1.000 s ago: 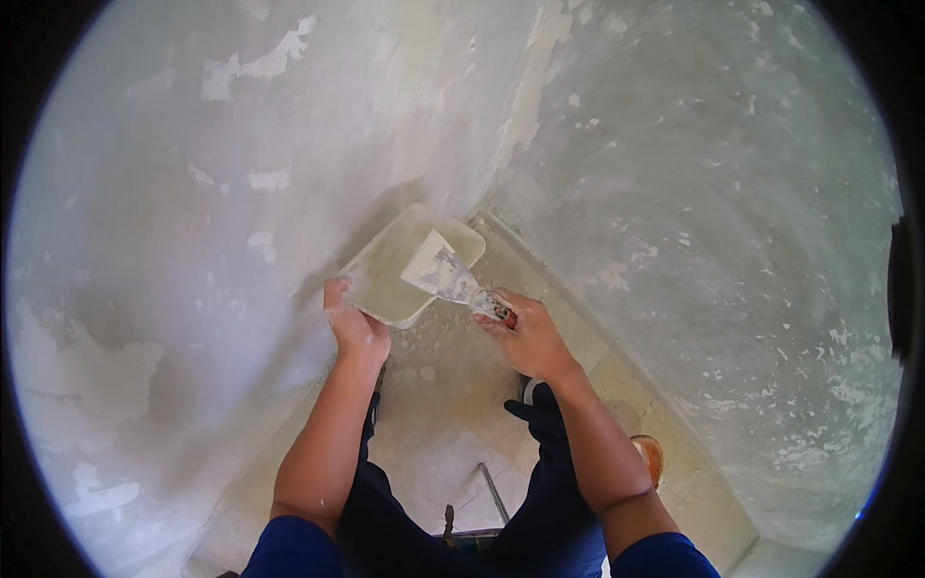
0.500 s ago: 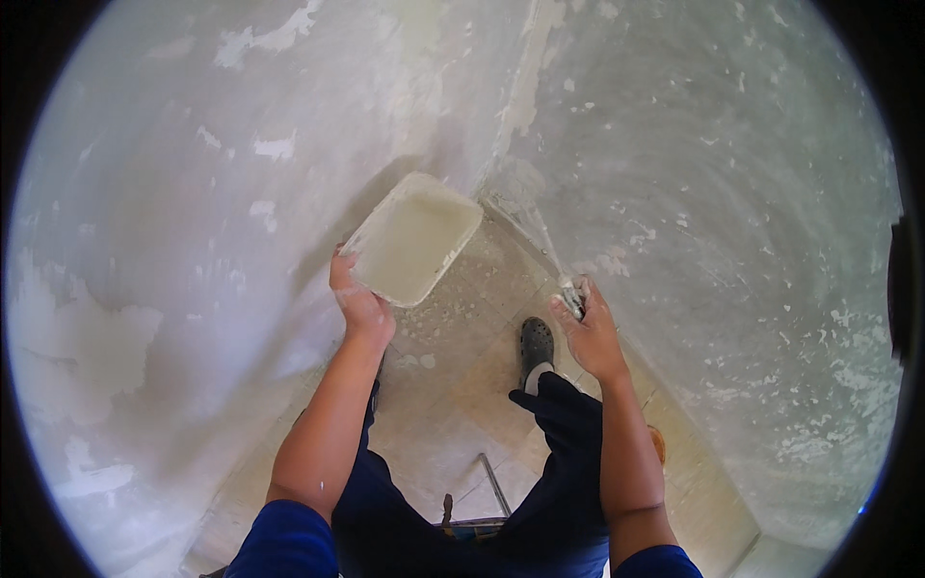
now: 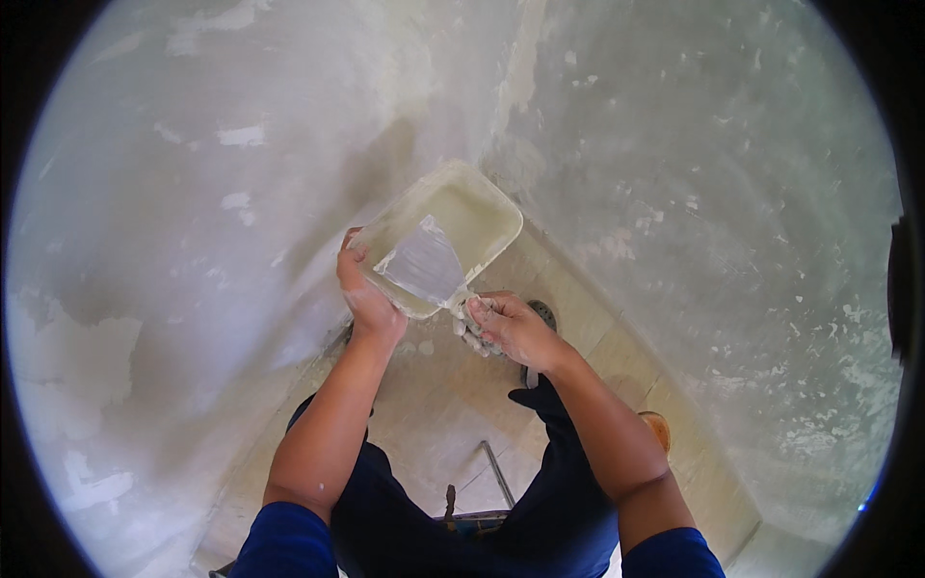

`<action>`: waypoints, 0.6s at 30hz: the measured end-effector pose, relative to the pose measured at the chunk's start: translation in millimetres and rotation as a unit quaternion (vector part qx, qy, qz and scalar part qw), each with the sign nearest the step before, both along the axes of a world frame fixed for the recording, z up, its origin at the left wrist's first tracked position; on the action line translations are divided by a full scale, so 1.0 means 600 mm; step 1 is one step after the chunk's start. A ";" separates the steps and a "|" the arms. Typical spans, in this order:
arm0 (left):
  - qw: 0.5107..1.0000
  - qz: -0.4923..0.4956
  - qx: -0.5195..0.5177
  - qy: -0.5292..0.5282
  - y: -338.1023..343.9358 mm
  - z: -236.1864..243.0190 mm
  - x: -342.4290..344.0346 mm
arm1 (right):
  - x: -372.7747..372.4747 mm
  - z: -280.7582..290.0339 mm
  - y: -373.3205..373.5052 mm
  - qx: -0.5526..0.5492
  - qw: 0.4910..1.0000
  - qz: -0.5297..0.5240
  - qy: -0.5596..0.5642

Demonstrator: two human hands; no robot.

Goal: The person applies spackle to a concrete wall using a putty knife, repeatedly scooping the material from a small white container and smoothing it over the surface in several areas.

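Observation:
My left hand is closed round the left edge of a pale rectangular plastic tray smeared with creamy filler. My right hand grips the handle of a wide putty knife at the tray's lower right. The knife's blade, coated in pale filler, is held over the inside of the tray, tilted up toward the upper left. Much of the handle is hidden by my fingers and clumps of filler.
Two patchy plastered walls meet in a corner beyond the tray. Below are a tiled floor, my legs in dark trousers, a grey clog, a thin metal bar and an orange round object at the right.
My right hand swung the knife right, toward the wall, and has since brought it back left over the tray. The tray in my left hand has shifted up and to the right.

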State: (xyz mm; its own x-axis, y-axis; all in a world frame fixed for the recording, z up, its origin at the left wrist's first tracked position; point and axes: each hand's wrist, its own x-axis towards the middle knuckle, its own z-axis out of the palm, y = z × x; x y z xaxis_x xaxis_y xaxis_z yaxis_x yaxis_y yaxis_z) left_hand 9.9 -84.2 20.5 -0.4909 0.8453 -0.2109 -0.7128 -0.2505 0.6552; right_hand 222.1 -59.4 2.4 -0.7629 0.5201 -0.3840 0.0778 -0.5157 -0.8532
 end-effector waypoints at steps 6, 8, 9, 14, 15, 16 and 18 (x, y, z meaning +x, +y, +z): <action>0.996 -0.020 0.002 -0.088 0.005 -0.033 -0.030 | 0.031 -0.032 0.024 0.122 0.990 0.020 -0.061; 0.999 -0.003 -0.008 -0.044 0.006 -0.032 -0.025 | 0.047 -0.034 0.030 0.140 0.983 0.034 -0.114; 1.000 0.018 -0.022 0.002 0.005 -0.032 -0.025 | 0.055 -0.031 0.034 0.141 0.983 0.033 -0.113; 0.999 0.011 -0.017 -0.029 0.006 -0.018 -0.023 | 0.106 0.026 0.040 0.152 0.958 0.067 -0.234; 0.999 0.002 -0.009 -0.042 0.008 -0.010 -0.024 | 0.117 0.028 0.041 0.152 0.958 0.067 -0.234; 0.999 0.002 -0.009 -0.042 0.011 -0.003 -0.023 | 0.127 0.029 0.041 0.168 0.942 0.054 -0.287; 0.999 0.045 -0.012 -0.024 0.015 0.009 -0.019 | 0.143 0.033 0.044 0.184 0.922 0.041 -0.339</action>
State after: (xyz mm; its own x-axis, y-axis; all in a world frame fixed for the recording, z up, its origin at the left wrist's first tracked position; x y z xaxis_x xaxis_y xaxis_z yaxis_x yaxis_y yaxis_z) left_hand -1.5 -75.2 25.7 -0.5540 0.7922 -0.2561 -0.7186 -0.2997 0.6276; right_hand 308.1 -33.0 22.4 -0.4552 0.6611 -0.5965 0.6838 -0.1695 -0.7097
